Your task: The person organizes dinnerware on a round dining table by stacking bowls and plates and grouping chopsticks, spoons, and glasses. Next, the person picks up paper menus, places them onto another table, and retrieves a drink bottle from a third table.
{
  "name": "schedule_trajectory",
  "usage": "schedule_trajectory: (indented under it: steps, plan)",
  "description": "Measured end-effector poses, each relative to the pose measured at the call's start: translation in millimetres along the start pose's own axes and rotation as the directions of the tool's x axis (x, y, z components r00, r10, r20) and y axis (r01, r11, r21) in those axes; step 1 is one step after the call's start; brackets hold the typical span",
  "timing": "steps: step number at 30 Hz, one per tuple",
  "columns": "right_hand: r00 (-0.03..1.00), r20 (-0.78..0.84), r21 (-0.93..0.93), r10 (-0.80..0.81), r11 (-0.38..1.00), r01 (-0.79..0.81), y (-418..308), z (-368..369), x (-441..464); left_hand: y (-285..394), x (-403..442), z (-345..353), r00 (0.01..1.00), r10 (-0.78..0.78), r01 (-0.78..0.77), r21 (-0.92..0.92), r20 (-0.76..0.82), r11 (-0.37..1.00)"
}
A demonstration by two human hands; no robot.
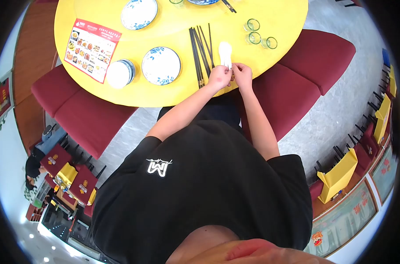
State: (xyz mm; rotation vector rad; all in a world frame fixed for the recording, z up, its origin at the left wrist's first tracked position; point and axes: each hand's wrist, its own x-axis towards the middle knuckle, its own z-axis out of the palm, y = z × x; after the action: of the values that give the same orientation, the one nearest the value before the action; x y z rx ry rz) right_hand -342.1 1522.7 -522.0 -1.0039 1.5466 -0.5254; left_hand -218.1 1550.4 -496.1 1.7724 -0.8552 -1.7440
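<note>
At the near edge of a round yellow table (165, 38), my left hand (220, 78) and my right hand (242, 75) come close together. Between them are the handle ends of white spoons (225, 50), which look stacked, bowls pointing away from me. Fingers of both hands are closed around these ends; the exact number of spoons is hidden. Just left of the spoons lie several black chopsticks (199, 57), some side by side and some splayed. A white plate with blue flowers (161, 66) rests further left.
Stacked bowls (121, 74) and a red picture menu (92, 50) are at the left. Another patterned plate (139, 13) lies farther back. Three green-rimmed glasses (254, 38) stand right. Maroon benches (292, 94) flank me. A person (35, 165) is in the background.
</note>
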Motion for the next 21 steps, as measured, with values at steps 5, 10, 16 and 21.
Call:
schedule_trajectory:
  steps: [5,10,16,21]
  plan:
    - [0.996,-0.033,-0.138,-0.081,0.988,0.075,12.0,1.2,2.6,5.4,-5.6,-9.5,0.998,-0.045,0.038,0.112,0.053,0.993]
    - [0.987,-0.077,-0.207,-0.141,0.971,0.123,3.4,1.5,-7.3,7.4,-13.7,-16.2,0.986,-0.081,0.062,0.133,0.146,0.989]
    - [0.954,-0.136,-0.443,-0.267,0.878,0.182,-7.7,-3.2,-11.7,-0.8,-54.1,-45.2,0.968,0.002,0.002,-0.016,0.251,1.000]
    - [0.879,-0.176,-0.377,-0.444,0.855,0.357,-47.2,17.1,-14.3,27.2,-102.6,-160.8,0.967,0.252,-0.253,-0.109,-0.024,0.961]
